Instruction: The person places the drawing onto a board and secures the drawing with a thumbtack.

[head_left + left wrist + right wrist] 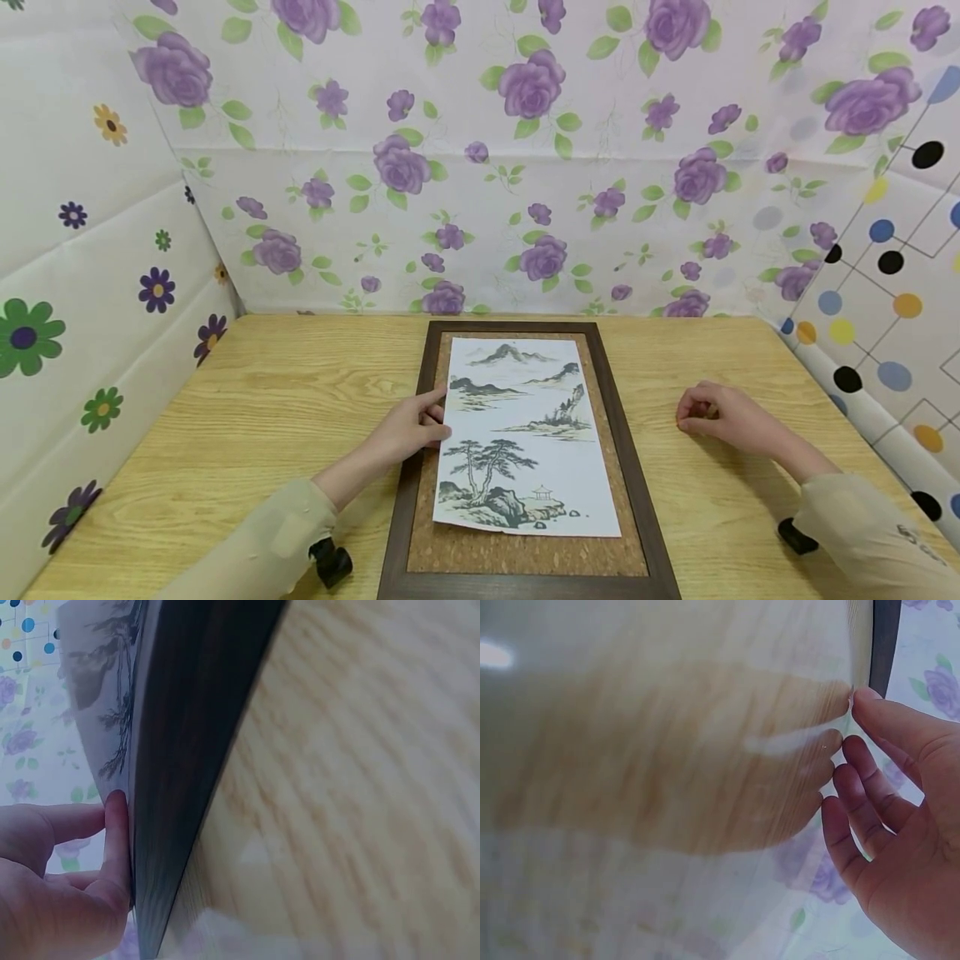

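Note:
A sheet of white paper [525, 467] printed with an ink landscape of mountains, pines and a pavilion lies on a dark-framed cork board [465, 557]. Its lower left edge curls up slightly. My left hand [405, 429] pinches the sheet's left edge, thumb and index finger at the paper beside the board's frame [187, 712]. To the right of the board, my right hand [723, 417] rests with its fingertips on the table, fingers loosely bent. In the right wrist view, the right hand [907, 802] shows nothing between thumb and fingers.
The glossy wood-grain table [285, 400] extends on both sides of the board. Behind it hangs a white cloth [480, 200] with purple flowers. Patterned sheets [97, 250] flank the left and right sides. Both forearms carry a black wrist mount [330, 562].

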The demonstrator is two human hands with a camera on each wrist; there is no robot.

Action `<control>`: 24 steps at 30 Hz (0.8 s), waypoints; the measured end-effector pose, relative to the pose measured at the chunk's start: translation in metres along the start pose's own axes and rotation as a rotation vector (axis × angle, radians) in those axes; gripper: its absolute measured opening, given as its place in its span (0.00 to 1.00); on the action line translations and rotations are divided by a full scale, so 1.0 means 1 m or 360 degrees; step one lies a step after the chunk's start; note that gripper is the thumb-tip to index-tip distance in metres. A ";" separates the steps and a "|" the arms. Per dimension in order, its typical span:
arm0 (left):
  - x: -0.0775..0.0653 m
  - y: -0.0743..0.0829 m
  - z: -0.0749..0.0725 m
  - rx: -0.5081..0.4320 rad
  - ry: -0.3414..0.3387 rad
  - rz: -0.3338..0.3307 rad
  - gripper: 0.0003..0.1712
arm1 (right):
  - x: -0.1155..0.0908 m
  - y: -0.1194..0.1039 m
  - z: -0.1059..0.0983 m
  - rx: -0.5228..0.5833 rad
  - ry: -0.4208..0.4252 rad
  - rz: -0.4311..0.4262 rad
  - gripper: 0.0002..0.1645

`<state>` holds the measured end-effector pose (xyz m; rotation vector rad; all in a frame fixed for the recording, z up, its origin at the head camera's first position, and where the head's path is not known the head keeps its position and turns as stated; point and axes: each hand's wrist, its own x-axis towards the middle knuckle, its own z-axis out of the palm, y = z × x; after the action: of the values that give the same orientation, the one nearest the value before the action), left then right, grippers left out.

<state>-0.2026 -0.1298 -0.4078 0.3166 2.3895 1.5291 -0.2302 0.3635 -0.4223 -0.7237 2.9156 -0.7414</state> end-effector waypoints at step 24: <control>0.002 -0.003 -0.003 0.0025 -0.0036 0.0018 0.40 | 0.024 -0.012 -0.013 0.0037 0.0025 -0.0068 0.02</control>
<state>-0.2056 -0.1325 -0.4097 0.3497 2.3874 1.5046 -0.2482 0.3492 -0.4041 -0.7839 2.9091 -0.7874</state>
